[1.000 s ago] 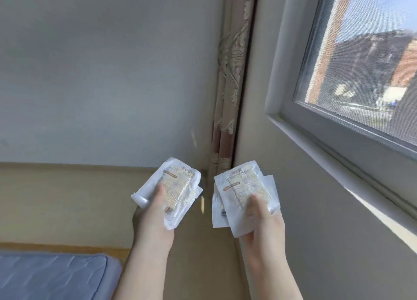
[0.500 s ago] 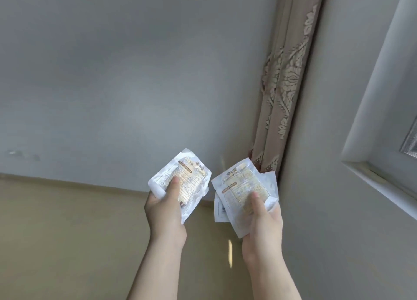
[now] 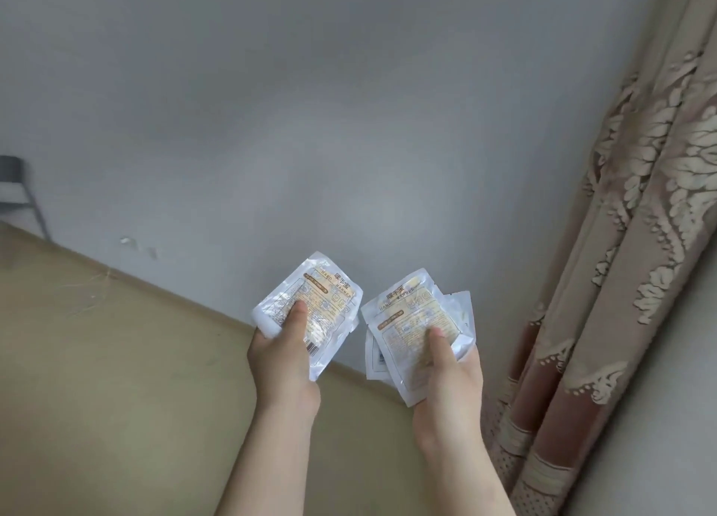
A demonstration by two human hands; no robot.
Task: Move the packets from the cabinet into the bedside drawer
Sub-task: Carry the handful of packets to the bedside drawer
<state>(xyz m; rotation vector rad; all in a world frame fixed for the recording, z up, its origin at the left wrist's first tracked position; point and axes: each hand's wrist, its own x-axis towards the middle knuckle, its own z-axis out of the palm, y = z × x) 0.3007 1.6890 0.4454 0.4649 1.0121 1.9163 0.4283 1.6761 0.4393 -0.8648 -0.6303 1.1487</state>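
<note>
Dark object (image 3: 13, 189): seen at the far left edge against the grey wall (image 3: 310, 108), well apart from the left fingers; what it is cannot be told.
Beige surface (image 3: 116, 379): spread below and to the left of the left fingers, and met by the wall along a slanted line.
Left hand (image 3: 285, 356): raised, with the fingers hidden behind one packet and the thumb pressed on its printed front.
Left packet (image 3: 326, 298): pinched between thumb and fingers, tilted, with its upper end standing out beyond the thumb tip and in front of the wall.
Right packets (image 3: 407, 317): a fanned stack, number not to be told, held just beside the left packet and apart from it.
Right hand (image 3: 452, 383): raised, with the thumb laid on the top packet and the fingers curled behind the stack.
Curtain (image 3: 628, 243): patterned and hung near the right fingers, on their right.
</note>
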